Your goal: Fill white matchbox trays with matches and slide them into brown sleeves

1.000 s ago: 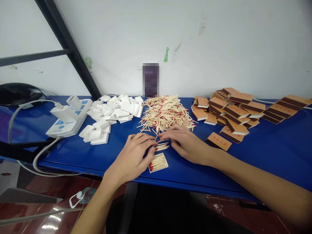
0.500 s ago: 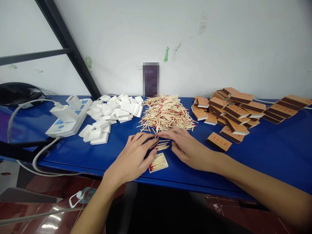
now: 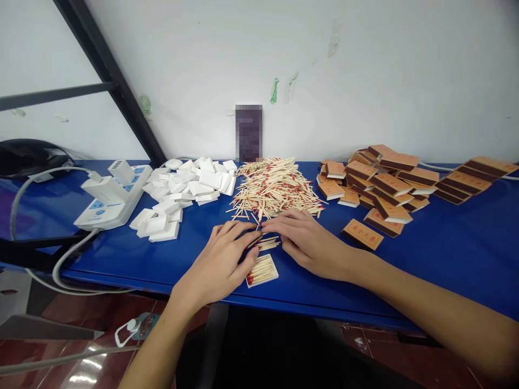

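Red-tipped matches point(image 3: 270, 244) lie in a small loose row on the blue table, in front of a large heap of matches point(image 3: 278, 189). My left hand point(image 3: 223, 256) rests to the left of the row, fingers stretched out and their tips at the matches. Its thumb is beside a white matchbox tray point(image 3: 276, 274), which holds a layer of matches. From the right, my right hand point(image 3: 304, 237) reaches over with outstretched fingers, its index fingertip at a few matches near the heap. Both hands partly hide the matches beneath their fingertips.
White empty-looking trays point(image 3: 198, 181) are piled at the left, beside a power strip point(image 3: 113, 208) with plugged-in chargers. Orange matchbox sleeves point(image 3: 391, 183) are stacked at the right, one sleeve point(image 3: 363, 234) lying nearer. A blurred dark upright object point(image 3: 248, 132) stands against the wall.
My right hand has shifted slightly, its fingers lying a little lower over the matches. The left hand stays nearly where it was; the whole view has moved a little.
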Demonstrator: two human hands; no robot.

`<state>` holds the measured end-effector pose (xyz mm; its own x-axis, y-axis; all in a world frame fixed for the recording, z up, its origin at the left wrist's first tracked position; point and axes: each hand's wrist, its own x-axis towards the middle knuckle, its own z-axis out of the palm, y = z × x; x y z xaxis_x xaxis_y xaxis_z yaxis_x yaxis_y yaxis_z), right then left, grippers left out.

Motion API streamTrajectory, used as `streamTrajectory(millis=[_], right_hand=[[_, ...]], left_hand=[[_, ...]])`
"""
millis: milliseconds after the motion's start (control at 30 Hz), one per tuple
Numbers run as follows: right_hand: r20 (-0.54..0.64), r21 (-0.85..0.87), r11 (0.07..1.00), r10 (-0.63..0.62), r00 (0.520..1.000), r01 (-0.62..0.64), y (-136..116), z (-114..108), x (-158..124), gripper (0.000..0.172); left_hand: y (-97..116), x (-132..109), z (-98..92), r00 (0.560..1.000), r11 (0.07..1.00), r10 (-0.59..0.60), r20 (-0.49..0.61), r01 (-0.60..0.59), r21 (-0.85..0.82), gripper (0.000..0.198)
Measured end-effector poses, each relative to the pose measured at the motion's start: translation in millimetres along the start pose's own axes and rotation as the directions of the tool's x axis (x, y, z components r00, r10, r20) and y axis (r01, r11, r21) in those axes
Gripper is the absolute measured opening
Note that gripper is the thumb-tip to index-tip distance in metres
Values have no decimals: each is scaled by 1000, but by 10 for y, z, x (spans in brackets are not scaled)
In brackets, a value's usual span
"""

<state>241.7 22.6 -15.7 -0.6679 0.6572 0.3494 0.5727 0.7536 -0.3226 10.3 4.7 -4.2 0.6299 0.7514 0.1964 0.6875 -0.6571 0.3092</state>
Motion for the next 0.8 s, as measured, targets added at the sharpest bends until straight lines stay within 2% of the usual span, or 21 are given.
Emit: streamTrajectory(millis=[133, 533, 800], right_hand=[[-7, -40, 999, -12, 1000, 12, 21, -2, 1, 29], [-18, -168, 986, -8, 1000, 5, 13, -41, -29, 31], [5, -136, 991, 5, 1000, -4, 16, -13, -27, 34]], left_hand=[[-1, -1, -4, 1000, 1000, 2, -12, -3, -11, 35], [0, 3, -18, 999, 999, 23, -47, -25, -48, 28], [12, -4, -36, 999, 995, 49, -18, -51, -89, 26]])
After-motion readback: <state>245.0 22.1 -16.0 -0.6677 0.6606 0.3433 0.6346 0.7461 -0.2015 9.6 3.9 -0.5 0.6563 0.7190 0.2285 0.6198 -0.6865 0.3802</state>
